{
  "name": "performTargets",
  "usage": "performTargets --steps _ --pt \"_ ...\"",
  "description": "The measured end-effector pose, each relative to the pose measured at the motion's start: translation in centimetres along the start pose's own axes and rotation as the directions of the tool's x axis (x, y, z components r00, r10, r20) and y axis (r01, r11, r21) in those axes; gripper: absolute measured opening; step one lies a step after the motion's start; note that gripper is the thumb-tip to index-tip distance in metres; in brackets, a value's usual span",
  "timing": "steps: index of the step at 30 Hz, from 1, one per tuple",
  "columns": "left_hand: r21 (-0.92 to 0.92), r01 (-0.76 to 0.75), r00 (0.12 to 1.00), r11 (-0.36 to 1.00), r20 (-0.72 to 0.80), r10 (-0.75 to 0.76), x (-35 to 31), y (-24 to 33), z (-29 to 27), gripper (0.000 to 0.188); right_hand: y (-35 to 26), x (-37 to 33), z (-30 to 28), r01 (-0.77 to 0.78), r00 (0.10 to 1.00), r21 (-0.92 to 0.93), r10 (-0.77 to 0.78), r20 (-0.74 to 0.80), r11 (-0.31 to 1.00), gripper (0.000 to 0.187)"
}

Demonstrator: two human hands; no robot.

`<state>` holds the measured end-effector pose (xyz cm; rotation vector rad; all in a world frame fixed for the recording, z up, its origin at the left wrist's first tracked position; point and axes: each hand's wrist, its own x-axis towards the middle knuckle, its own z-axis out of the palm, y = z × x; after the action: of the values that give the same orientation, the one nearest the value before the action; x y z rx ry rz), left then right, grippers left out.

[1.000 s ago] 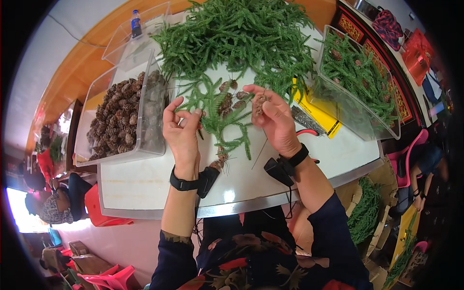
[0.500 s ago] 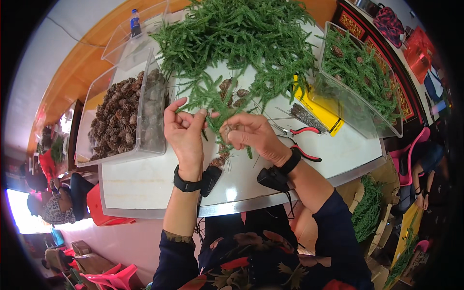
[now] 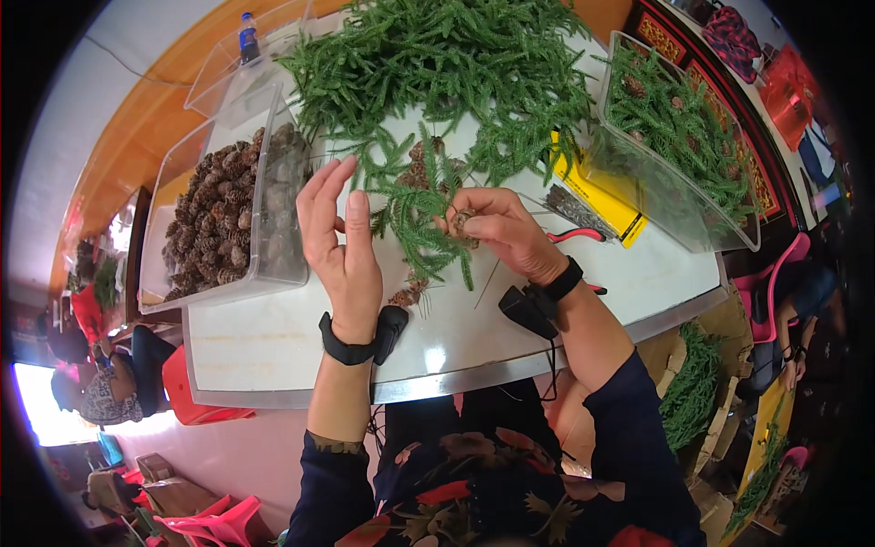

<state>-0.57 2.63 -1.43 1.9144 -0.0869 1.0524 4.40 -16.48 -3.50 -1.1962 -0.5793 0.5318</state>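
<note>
Fingers and thumb of my right hand pinch a small brown pine cone joined to a green artificial pine sprig. The sprig hangs to the left of and below the fingers, over the white table. My left hand is open beside it, fingers spread upward and nothing in them. Loose pine cones with thin wires lie beneath the sprig. Red-handled pliers lie behind my right wrist, partly hidden by it.
A big heap of green sprigs covers the table's far side. On the left stands a clear box of pine cones; on the right, another clear box of sprigs with cones. Thin wires lie by a yellow package. People sit at both sides.
My left hand has opened and drawn slightly left, away from the sprig. My right hand has moved a little right and away from me, with the pine cone and sprig in it.
</note>
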Motion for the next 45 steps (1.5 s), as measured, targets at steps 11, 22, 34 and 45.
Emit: performTargets --steps 11,22,34,45 --pt "-0.259 0.609 0.758 0.750 0.470 -0.453 -0.2 -0.4 -0.6 0.024 -0.8 -0.2 -0.3 -0.094 0.992 0.108 0.102 -0.072 0.990 0.022" --pt "-0.395 0.732 0.681 0.555 0.433 -0.590 -0.2 -0.3 -0.3 0.020 -0.2 0.0 -0.6 -0.021 0.991 0.127 0.037 -0.125 0.992 0.031" --pt "-0.305 0.731 0.679 0.611 0.418 -0.603 -0.4 -1.2 -0.2 0.015 -0.3 0.0 -0.4 -0.049 0.995 0.062 0.054 -0.086 0.997 0.023" --pt "-0.348 0.719 0.695 0.602 0.358 -0.623 -0.6 -1.0 0.3 0.014 -1.6 0.0 -0.2 0.227 0.913 -0.001 -0.214 -0.347 0.974 0.021"
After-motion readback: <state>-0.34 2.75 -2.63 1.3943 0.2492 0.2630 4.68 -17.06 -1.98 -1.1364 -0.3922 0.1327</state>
